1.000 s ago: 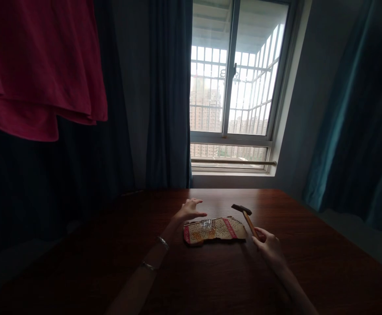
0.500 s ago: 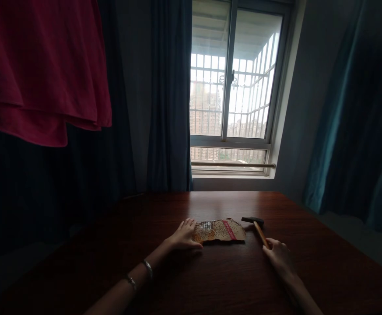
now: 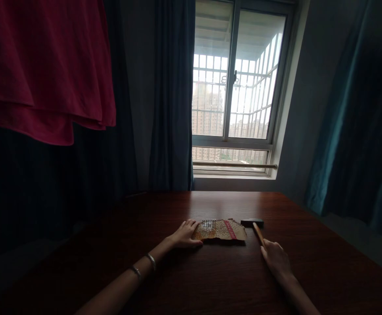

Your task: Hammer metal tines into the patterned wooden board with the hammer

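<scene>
My left hand [image 3: 187, 234] grips the left end of a flat tan wooden board [image 3: 220, 235], fingers at the far side and thumb at the near edge. The board lies on the table, dotted with many dark holes and crossed by a red stripe. A row of several nails [image 3: 208, 223] stands upright near its left part; more nails slant along its far right edge. To the right of the board, my right hand [image 3: 276, 259] is closed around the wooden handle of a hammer [image 3: 259, 234]. The hammer's dark head is beside the board's right end.
The brown wooden table [image 3: 230, 280] reaches to the wall below a barred window [image 3: 232, 109]. A dark red cloth [image 3: 53, 70] hangs at the upper left. Dark blue curtains [image 3: 173, 100] hang beside the window.
The hammer's head has turned to lie more level, and my right hand has shifted slightly left. My left hand stays on the board. The whole view has shifted a little.
</scene>
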A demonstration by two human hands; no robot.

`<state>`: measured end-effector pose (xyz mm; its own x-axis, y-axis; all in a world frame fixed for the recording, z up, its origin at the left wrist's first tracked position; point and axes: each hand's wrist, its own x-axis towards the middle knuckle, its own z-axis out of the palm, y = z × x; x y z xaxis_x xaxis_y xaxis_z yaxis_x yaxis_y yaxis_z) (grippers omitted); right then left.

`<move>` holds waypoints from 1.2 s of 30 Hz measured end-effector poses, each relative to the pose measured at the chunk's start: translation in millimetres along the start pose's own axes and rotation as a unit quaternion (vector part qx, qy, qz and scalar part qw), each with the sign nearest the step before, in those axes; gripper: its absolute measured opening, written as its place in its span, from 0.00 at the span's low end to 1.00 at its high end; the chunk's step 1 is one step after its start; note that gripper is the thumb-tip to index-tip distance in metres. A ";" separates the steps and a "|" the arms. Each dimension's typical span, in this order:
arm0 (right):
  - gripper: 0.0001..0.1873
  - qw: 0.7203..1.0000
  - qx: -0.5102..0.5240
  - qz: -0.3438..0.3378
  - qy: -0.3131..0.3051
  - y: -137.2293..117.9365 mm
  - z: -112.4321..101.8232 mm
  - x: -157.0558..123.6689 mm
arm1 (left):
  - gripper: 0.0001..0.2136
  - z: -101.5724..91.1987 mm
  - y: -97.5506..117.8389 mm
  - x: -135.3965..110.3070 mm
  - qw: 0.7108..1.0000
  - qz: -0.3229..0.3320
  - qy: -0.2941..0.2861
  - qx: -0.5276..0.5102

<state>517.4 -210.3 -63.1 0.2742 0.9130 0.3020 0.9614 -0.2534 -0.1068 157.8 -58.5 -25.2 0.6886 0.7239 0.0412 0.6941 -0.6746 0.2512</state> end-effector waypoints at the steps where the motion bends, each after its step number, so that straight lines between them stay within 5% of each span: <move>1: 0.18 1.000 -0.011 -0.005 0.004 -4.0 -2.9 -0.4 | 0.44 0.4 -0.3 -0.1 1.000 0.002 -0.003 -0.003; 4: 0.20 0.999 -0.025 -0.017 0.043 -23.9 -15.1 1.3 | 0.44 3.6 -1.0 0.3 1.000 0.002 -0.015 -0.011; 7: 0.26 0.992 0.027 -0.102 0.069 -53.6 -26.0 10.0 | 0.44 8.4 -1.7 1.9 0.999 -0.006 -0.042 -0.021; 13: 0.34 0.961 0.092 -0.258 -0.027 -104.1 -18.6 41.6 | 0.48 13.9 -3.5 5.1 0.998 0.000 -0.051 -0.032; 22: 0.29 0.953 0.097 -0.281 -0.053 -108.7 19.0 57.2 | 0.43 14.2 -5.6 3.3 0.999 0.008 -0.024 -0.044; 32: 0.28 0.960 0.101 -0.253 -0.069 -111.9 13.7 56.4 | 0.37 11.4 -6.9 8.3 0.998 0.004 -0.029 -0.061; 36: 0.31 0.961 0.094 -0.251 -0.065 -115.7 8.3 55.0 | 0.43 9.2 -7.5 11.5 0.998 0.006 -0.050 -0.041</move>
<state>421.1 -128.2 -42.0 -0.2396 0.9407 0.2403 0.9478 0.2803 -0.1523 162.5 -46.4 -35.5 0.7167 0.6954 -0.0520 0.6694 -0.6652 0.3306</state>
